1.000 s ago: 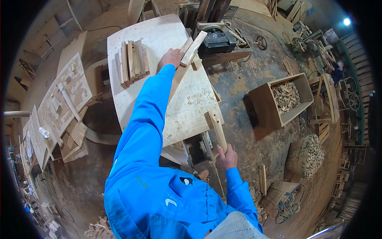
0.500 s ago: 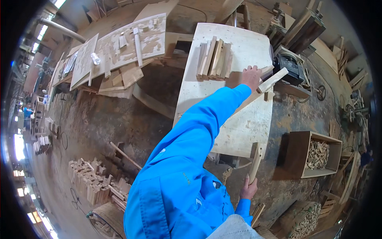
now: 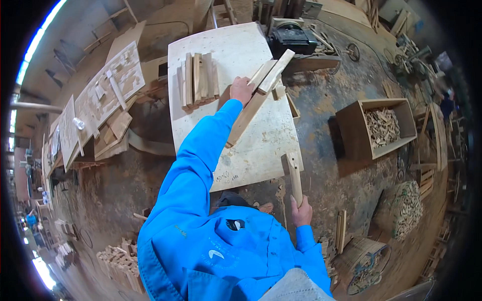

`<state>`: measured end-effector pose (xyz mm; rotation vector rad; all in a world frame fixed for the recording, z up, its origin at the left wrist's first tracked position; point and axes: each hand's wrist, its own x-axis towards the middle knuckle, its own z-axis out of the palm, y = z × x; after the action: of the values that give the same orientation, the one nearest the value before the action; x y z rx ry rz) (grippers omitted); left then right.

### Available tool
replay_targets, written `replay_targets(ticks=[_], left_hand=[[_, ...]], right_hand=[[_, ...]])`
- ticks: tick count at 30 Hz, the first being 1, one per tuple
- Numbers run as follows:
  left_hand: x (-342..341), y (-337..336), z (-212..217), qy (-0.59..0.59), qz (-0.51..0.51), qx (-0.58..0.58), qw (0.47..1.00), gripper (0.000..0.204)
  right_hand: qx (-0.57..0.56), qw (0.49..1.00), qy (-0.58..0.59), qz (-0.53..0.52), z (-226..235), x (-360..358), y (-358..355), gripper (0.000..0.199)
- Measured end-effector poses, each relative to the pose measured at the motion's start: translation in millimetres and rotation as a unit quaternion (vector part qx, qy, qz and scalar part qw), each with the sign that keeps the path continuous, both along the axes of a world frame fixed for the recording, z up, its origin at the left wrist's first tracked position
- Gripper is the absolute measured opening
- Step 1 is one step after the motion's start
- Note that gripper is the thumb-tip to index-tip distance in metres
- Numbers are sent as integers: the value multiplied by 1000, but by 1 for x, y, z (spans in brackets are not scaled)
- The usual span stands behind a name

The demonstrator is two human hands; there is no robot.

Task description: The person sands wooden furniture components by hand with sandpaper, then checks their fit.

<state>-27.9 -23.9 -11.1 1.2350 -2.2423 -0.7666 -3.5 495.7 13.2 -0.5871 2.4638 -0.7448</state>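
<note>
The person's left hand (image 3: 241, 90) is stretched far out over the pale bench (image 3: 236, 55), and its fingers are closed around the near ends of two long wooden strips (image 3: 268, 75). The strips lie flat and side by side, pointing away toward the dark machine (image 3: 291, 36) at the far edge of the bench. A longer plank (image 3: 246, 118) runs under the hand toward the person's body.

Compared with one second ago, the left hand holds the same strips at the same place on the bench; only the camera view has turned, so the bench now looks more upright in the picture. The strips have not left the surface in this time.

The right hand (image 3: 301, 210) is low, near the front corner of the bench, and it is closed around the lower end of a short wooden stick (image 3: 294, 175) that stands nearly upright. It held this stick in the earlier pictures also, in the same grip.

To the left of the strips a stack of similar wooden pieces (image 3: 198, 80) lies on the bench. On the floor to the right stands an open wooden crate (image 3: 376, 125) filled with small wooden parts.
</note>
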Motion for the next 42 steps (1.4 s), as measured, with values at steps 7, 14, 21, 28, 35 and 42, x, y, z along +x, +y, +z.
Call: replay_targets(ticks=[7,14,21,28,35,42], left_hand=[[-25,-5,1,-2,-30,45,999,33],[-40,-12,2,5,-21,56,998,32],[-55,-24,11,-22,-36,16,999,32],[-62,-37,24,-39,-14,32,999,39],[-83,-66,44,-72,-29,59,995,47],[-104,-124,35,-68,-31,42,996,45]], right_hand=[[-15,999,45,7,-16,3,17,45],[4,1000,20,9,-6,4,13,50],[10,1000,15,9,-2,2,5,51],[21,1000,16,14,-1,-4,-17,52],[13,1000,18,15,2,-17,-49,51],[5,1000,23,17,1,-33,-100,49]])
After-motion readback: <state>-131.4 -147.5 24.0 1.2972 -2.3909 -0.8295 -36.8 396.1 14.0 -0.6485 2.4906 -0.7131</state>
